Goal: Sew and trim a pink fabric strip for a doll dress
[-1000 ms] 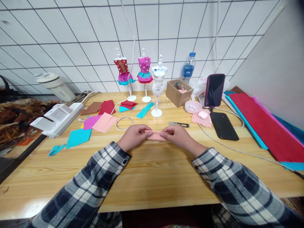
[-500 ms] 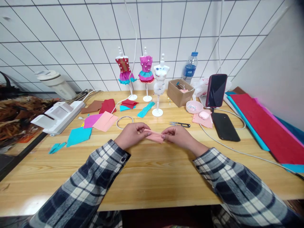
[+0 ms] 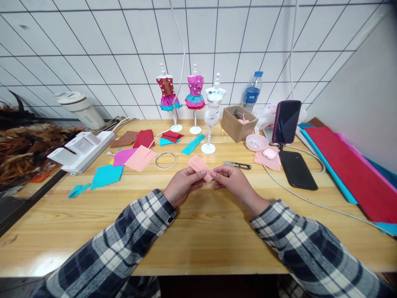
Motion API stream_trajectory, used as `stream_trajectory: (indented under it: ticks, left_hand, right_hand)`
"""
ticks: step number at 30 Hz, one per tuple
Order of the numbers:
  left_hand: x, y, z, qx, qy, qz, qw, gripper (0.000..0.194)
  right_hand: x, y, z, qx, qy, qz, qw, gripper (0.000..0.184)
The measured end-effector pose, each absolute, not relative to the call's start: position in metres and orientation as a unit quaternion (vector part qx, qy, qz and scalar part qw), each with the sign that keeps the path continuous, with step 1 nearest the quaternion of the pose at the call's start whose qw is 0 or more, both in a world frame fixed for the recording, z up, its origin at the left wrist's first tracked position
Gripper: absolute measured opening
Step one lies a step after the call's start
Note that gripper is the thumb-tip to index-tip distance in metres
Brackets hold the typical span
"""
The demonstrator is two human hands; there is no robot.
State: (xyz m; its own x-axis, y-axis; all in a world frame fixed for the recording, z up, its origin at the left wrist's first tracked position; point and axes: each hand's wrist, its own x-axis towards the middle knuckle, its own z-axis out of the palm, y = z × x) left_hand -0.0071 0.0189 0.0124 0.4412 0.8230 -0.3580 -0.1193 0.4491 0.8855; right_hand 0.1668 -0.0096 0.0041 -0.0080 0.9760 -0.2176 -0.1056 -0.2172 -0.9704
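Note:
Both my hands hold a small folded piece of pink felt (image 3: 200, 165) just above the middle of the wooden table (image 3: 198, 231). My left hand (image 3: 182, 185) pinches its near left edge. My right hand (image 3: 231, 179) pinches its right end. The felt tilts up and away toward the far left. Small scissors (image 3: 238, 165) lie just beyond my right hand. A white ring (image 3: 166, 160) lies beyond my left hand.
Three small mannequins (image 3: 195, 97) stand at the back, two dressed. Felt scraps (image 3: 124, 159) lie at the left by a white power strip (image 3: 81, 150). A cardboard box (image 3: 238, 122), pink dish (image 3: 257, 142), two phones (image 3: 297, 163), a cable and felt sheets (image 3: 347, 165) fill the right.
My hands have come closer together, and the pink felt has turned from lying level between them to tilting up and away. The view has shifted slightly.

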Motion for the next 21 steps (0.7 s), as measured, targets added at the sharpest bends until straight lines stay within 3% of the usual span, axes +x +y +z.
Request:
stream_trajectory:
  ticks: [7, 16, 21]
  left_hand:
    - [-0.007, 0.020, 0.010, 0.432, 0.449, 0.321, 0.714, 0.037]
    - [-0.005, 0.019, 0.008, 0.467, 0.441, 0.362, 0.675, 0.030]
    - [-0.006, 0.017, 0.009, 0.422, 0.432, 0.332, 0.725, 0.034]
  right_hand:
    - [0.170, -0.010, 0.006, -0.535, -0.411, 0.578, 0.460, 0.033]
    - [0.161, -0.015, 0.008, -0.537, -0.390, 0.606, 0.439, 0.042]
    - [0.167, -0.011, 0.000, -0.535, -0.401, 0.599, 0.440, 0.045]
